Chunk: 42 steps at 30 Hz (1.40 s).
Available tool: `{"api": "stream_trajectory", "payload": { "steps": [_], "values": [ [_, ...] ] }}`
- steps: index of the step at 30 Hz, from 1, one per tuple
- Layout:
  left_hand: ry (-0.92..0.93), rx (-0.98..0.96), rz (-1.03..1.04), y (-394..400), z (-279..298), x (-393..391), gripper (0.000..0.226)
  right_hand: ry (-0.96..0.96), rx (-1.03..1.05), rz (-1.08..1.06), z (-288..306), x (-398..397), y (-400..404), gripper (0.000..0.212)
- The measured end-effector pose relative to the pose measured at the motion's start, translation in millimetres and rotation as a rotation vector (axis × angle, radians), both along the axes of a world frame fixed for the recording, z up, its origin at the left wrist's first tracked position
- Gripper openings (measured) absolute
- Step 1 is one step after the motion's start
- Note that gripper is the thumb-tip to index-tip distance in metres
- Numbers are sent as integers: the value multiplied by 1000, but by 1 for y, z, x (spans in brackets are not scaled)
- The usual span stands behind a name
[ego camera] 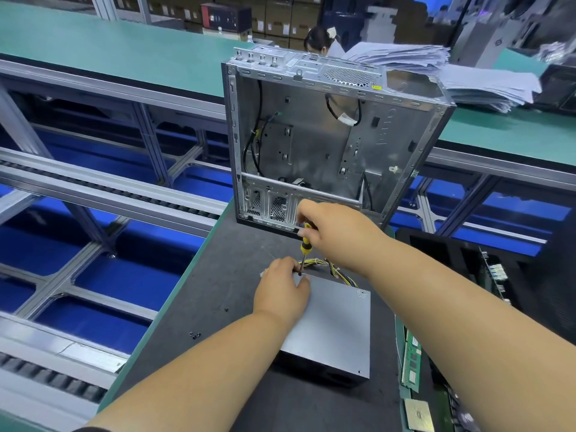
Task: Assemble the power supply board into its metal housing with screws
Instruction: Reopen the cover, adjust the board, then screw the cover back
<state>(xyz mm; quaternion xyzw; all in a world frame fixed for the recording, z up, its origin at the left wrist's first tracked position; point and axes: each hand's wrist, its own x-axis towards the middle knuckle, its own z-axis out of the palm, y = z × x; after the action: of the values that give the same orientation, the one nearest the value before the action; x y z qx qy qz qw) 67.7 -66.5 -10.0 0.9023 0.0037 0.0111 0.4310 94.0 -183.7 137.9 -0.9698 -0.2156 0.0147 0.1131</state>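
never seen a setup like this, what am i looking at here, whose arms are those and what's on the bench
This is one picture from a camera worn on a person's head, looking forward and down, so the two bare arms are the wearer's own. No robot is involved.

The right hand holds a yellow-and-black screwdriver, tip pointing down. The left hand rests on a grey power supply box and pinches near the screwdriver's tip, seemingly steadying a screw at the box's far corner. Yellow and black wires come out of the box's far end.

Behind it, an empty metal computer case stands upright with its open side towards the camera. A few small loose screws lie on the dark mat.
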Motion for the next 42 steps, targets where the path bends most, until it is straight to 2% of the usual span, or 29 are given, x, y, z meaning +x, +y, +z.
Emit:
{"api": "stream_trajectory", "payload": {
  "steps": [6,12,18,24,27,29,31,33,36,39,42],
  "values": [
    [9,2,3,0,0,0,14,-131,-224,-169,-6,3,3,34],
    [8,7,-5,0,-1,0,13,79,19,-57,-4,2,1,12],
    [16,-5,2,0,-2,1,14,-13,-15,-219,-11,3,1,27],
    [27,-34,-1,1,-1,-1,8,-108,6,-270,-20,-6,12,27],
    [50,-155,-45,8,-2,-1,6,-96,25,-291,-22,-6,14,27],
    [82,-282,-96,21,3,-1,23,-99,24,-308,-22,-6,14,26],
    [98,-331,-91,43,10,-1,40,-90,26,-303,-22,-8,13,25],
    [70,-295,-27,70,18,0,39,-85,31,-290,-21,-11,11,24],
    [18,-170,43,111,23,-5,19,-126,71,-303,-17,-16,10,21],
    [47,-70,84,144,21,-15,14,-191,215,-306,-15,-22,13,16],
    [127,110,81,168,12,-30,15,-154,366,-289,-16,-29,23,14]
  ]
}}
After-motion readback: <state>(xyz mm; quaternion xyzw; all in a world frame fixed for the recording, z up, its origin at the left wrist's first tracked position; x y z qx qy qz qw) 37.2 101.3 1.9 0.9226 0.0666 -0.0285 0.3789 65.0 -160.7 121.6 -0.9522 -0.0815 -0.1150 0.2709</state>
